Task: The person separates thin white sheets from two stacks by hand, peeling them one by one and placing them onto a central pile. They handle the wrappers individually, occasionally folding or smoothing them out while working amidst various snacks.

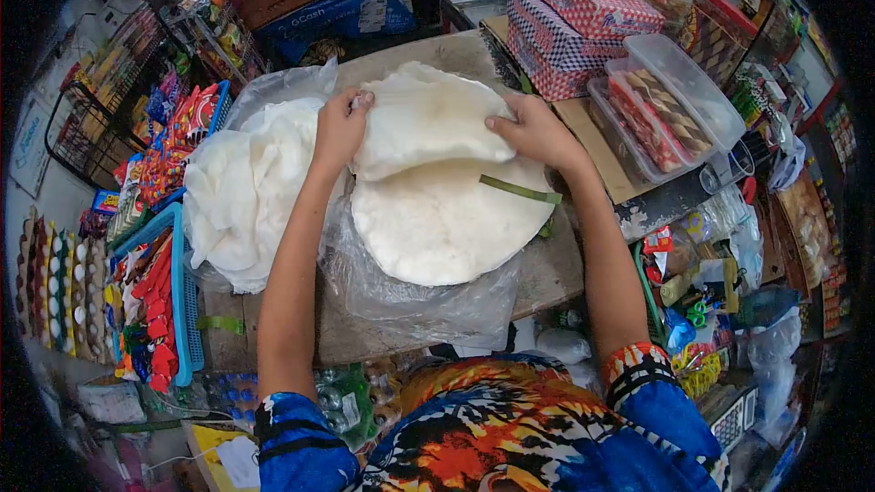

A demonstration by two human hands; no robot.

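Note:
A stack of thin round white sheets, which look like spring roll wrappers, lies on a clear plastic bag at the middle of the table. My left hand is closed on the left edge of a lifted, folded white wrapper. Its right edge is pinched by my right hand, thumb on top. A green leaf strip rests across the right side of the stack. Beside my left forearm sits a loose, crumpled pile of white wrappers on plastic.
Checkered boxes and clear plastic containers stand at the back right of the table. Blue baskets of packaged snacks line the left, near egg trays. Another green strip lies at the front left.

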